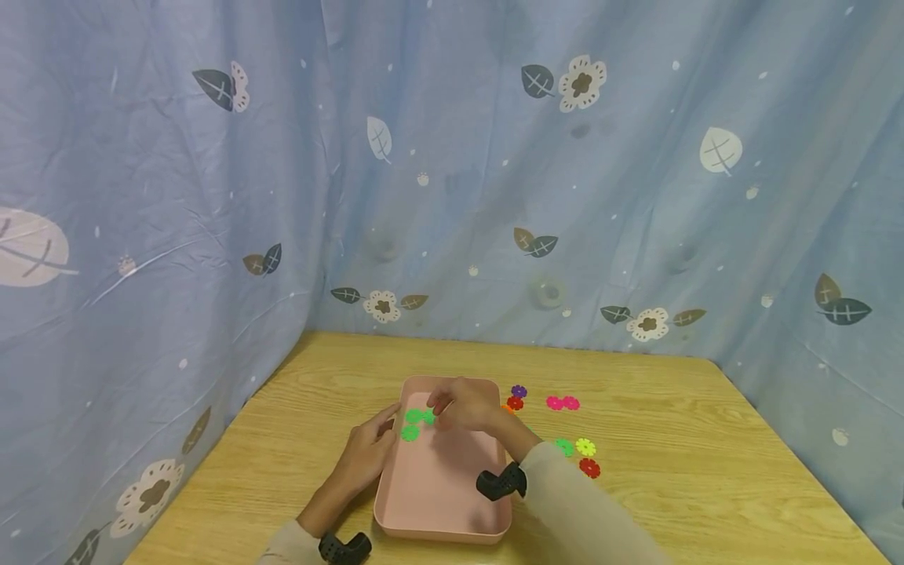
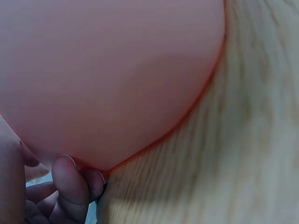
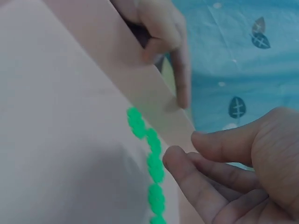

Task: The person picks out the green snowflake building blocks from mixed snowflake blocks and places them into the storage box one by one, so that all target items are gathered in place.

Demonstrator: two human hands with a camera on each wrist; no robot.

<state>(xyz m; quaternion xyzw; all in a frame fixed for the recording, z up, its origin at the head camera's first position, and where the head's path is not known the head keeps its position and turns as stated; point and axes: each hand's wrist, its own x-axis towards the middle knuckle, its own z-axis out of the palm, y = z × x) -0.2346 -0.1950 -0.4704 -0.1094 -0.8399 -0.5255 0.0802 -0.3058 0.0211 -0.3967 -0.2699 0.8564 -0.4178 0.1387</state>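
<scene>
Several green flower-shaped pieces [image 1: 414, 416] [image 3: 156, 199] lie in the far left part of a pink tray [image 1: 443, 502], forming a line in the right wrist view. At the tray's left wall, the left hand [image 1: 366, 453] [image 2: 70, 189] grips the rim, thumb inside and fingers outside. Over the tray's far part hovers the right hand [image 1: 468, 406] [image 3: 238, 170], just right of the green pieces. Its thumb and forefinger are slightly apart with nothing visible between them, the other fingers loosely bent.
Right of the tray on the wooden table [image 1: 678, 439] are a purple piece [image 1: 519, 391], red pieces [image 1: 589, 468], a pair of pink ones [image 1: 563, 403], a yellow one [image 1: 585, 446] and a green one [image 1: 563, 447]. An orange piece is partly hidden by the right arm. A blue patterned curtain [image 1: 480, 196] surrounds the table.
</scene>
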